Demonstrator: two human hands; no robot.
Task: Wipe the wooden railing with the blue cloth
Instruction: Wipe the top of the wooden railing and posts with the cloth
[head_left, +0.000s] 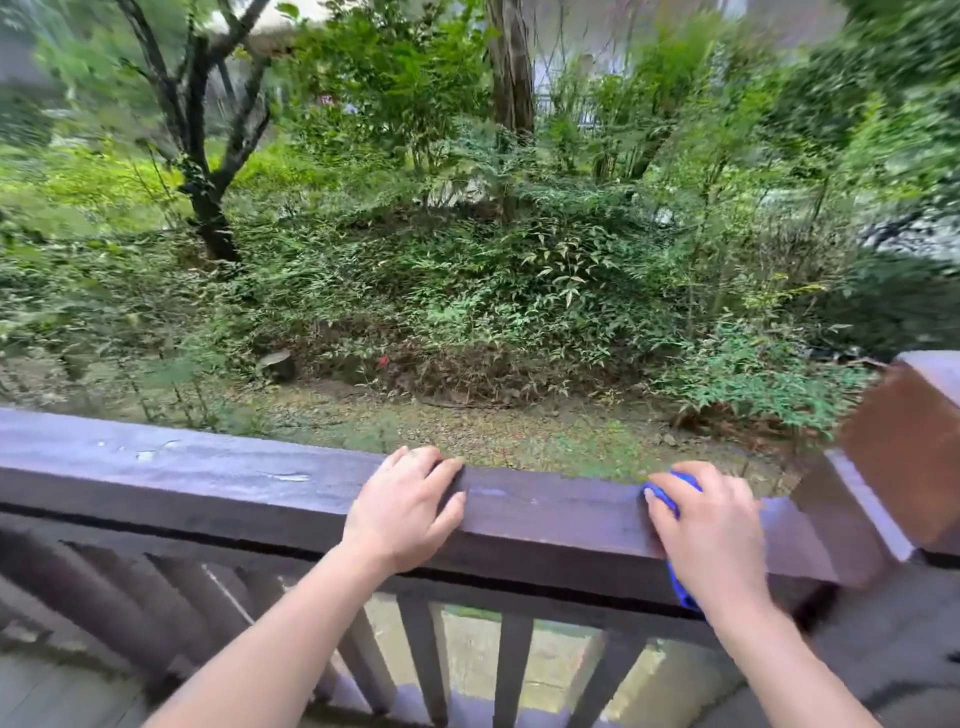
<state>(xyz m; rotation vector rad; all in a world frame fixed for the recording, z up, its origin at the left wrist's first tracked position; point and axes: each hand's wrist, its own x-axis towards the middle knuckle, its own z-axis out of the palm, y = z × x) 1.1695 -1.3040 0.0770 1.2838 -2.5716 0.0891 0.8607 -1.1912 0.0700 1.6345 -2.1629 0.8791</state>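
Note:
A dark brown wooden railing (208, 483) runs across the lower half of the view, its top rail wide and flat. My left hand (405, 506) rests flat on top of the rail near the middle, fingers spread, holding nothing. My right hand (711, 535) presses a blue cloth (667, 496) onto the rail further right. The cloth is mostly hidden under the palm; blue edges show at the fingertips and below the wrist on the rail's near face.
A thick wooden post (904, 457) stands at the railing's right end. Vertical balusters (423, 654) hang below the rail. Pale smears (156, 449) mark the rail top at left. Beyond lie bare ground, shrubs and trees.

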